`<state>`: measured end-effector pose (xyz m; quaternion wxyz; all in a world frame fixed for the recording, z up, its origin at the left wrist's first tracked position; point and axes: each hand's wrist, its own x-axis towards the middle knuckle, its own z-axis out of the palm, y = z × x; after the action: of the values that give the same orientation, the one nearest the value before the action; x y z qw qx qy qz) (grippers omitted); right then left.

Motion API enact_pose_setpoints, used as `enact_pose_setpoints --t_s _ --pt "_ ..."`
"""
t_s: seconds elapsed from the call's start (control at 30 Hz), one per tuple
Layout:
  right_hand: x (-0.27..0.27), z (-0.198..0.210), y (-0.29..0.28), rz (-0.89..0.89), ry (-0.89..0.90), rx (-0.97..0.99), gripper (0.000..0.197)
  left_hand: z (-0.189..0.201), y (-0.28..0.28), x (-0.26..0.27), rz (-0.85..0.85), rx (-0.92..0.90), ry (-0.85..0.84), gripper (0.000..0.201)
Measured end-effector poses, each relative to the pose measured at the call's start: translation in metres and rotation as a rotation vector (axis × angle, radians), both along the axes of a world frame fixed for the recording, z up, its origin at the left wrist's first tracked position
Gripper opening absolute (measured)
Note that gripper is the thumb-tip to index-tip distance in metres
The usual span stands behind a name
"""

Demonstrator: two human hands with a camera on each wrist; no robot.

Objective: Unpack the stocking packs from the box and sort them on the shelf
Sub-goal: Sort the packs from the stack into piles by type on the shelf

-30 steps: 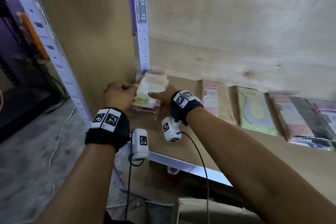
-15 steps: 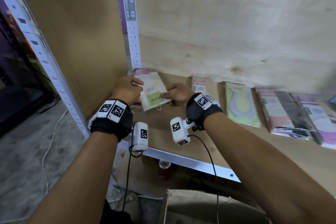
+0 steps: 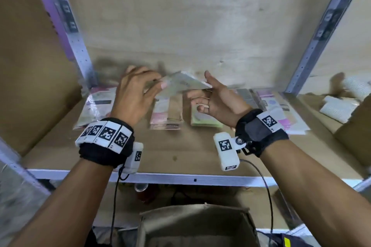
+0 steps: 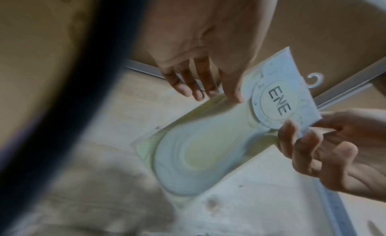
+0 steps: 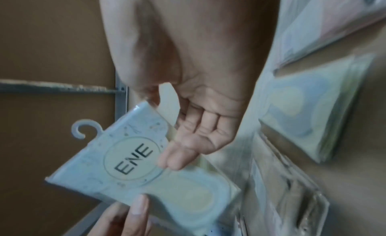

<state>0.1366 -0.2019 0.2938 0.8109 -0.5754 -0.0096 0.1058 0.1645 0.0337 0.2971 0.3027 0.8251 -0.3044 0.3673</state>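
Both hands [image 3: 136,96] [image 3: 217,102] on one stocking pack [image 3: 185,84]

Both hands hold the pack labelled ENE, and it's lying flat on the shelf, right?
No. The left hand and right hand hold the pack labelled ENE, but up in the air above the shelf, not lying on it. The head view shows this.

Stockroom: slotted metal rack post [image 3: 78,46] w/ plywood shelf [image 3: 180,156], retail packs [image 3: 166,114] in rows, cardboard box [image 3: 196,224] below.
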Motion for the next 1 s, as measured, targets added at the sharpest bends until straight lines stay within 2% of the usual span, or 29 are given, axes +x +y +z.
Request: enact_pose_setpoints --t_s 0.07,0.13,0.2,0.27,0.37,0.43,0.5,0.57,0.67,0.8,0.9,1.0 --pt "-0.01 -0.002 -0.02 -0.033 -0.009 0.139 0.05 -0.001 -0.02 -0.001 -0.063 -0.064 0.041 0.017" --pt "-0.019 -0.008 -0.036 -0.079 -0.03 0.192 0.044 -0.004 -0.04 0.0 -0.147 -0.184 0.235 0.019" --pt "-0.025 -0.017 -0.048 -0.118 -0.092 0.055 0.028 -0.013 -0.06 0.003 -0.231 -0.331 0.433 0.02" --pt "-0.027 -0.026 -0.056 -0.15 -0.141 -0.253 0.021 -0.025 -0.077 0.009 -0.269 -0.435 0.539 0.024" --pt "-0.027 -0.041 -0.066 -0.15 -0.181 -0.646 0.041 -0.044 -0.092 0.018 -0.287 -0.555 0.751 0.028" --pt "-0.029 -0.05 -0.074 -0.138 -0.152 -0.728 0.044 -0.058 -0.099 0.025 -0.311 -0.579 0.887 0.018" --pt "-0.033 -0.057 -0.084 -0.114 -0.098 -0.64 0.029 -0.067 -0.105 0.031 -0.338 -0.572 0.987 0.009" --pt "-0.038 -0.058 -0.09 -0.052 -0.051 -0.567 0.025 -0.071 -0.109 0.036 -0.307 -0.609 1.015 0.02" --pt "-0.045 -0.062 -0.095 0.033 0.012 -0.565 0.035 -0.071 -0.106 0.044 -0.187 -0.695 0.983 0.042" --pt "-0.048 -0.061 -0.098 0.01 -0.008 -0.651 0.036 -0.075 -0.096 0.047 -0.119 -0.543 0.947 0.057" --pt "-0.047 -0.062 -0.099 -0.039 -0.036 -0.666 0.04 -0.075 -0.093 0.047 -0.086 -0.447 0.935 0.053" --pt "-0.048 -0.062 -0.098 -0.022 -0.055 -0.649 0.037 -0.075 -0.093 0.046 -0.183 -0.579 1.023 0.034"
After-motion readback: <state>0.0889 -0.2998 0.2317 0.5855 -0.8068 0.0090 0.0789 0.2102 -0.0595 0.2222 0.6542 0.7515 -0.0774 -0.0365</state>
